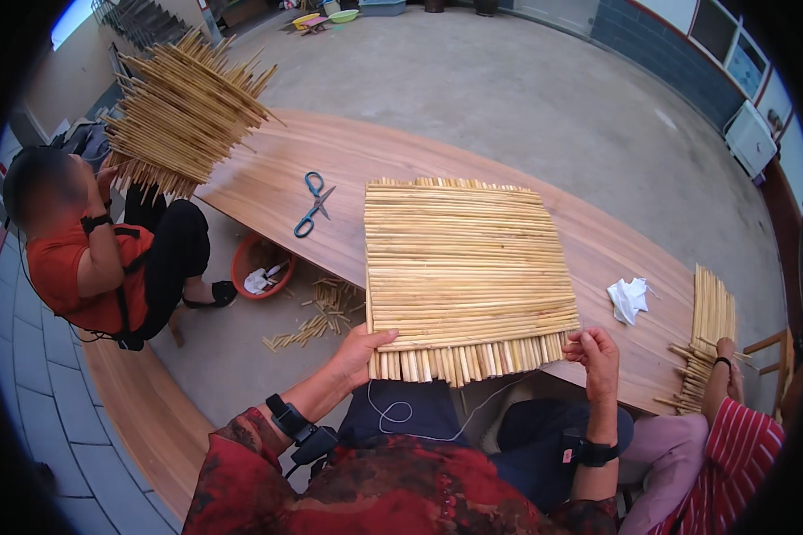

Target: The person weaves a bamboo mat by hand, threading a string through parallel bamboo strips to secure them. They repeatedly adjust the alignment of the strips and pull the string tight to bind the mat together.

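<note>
A rectangular mat of straw-coloured stalks lies before me, its lower part over the table's near edge. Long stalks run crosswise in it, and a row of short cut ends shows along its near side. My left hand grips the mat's near left corner, thumb on top. Beside the near right corner, my right hand is closed in a pinch; what is between the fingertips is too small to make out. A thin white string loops below the mat, over my lap, and rises toward the right corner.
On the wooden table lie blue-handled scissors and crumpled white paper. At left, a seated person holds up a large stalk mat. An orange basin and cut stalk pieces are on the floor. At right, another person handles stalks.
</note>
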`<action>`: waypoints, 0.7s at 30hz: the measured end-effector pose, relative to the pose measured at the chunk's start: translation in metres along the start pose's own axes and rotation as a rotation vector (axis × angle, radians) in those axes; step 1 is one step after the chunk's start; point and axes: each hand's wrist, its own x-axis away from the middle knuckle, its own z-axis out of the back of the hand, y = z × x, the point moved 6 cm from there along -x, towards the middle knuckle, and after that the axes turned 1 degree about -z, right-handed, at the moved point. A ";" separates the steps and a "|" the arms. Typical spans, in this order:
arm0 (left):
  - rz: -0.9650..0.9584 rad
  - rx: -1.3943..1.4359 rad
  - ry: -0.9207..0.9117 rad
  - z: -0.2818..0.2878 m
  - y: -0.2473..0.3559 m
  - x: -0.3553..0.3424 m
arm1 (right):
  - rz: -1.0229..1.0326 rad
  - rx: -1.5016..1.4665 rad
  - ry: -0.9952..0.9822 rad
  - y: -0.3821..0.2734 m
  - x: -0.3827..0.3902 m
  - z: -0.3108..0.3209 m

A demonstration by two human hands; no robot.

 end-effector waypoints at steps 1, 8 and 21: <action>0.002 -0.003 -0.009 -0.001 0.000 0.000 | -0.041 -0.002 -0.105 -0.007 0.019 -0.019; -0.039 0.070 -0.060 0.004 0.000 0.016 | -0.417 0.089 -0.727 0.030 0.128 -0.116; -0.074 0.108 -0.012 0.018 -0.021 0.018 | -0.106 0.095 -0.673 0.063 0.106 -0.158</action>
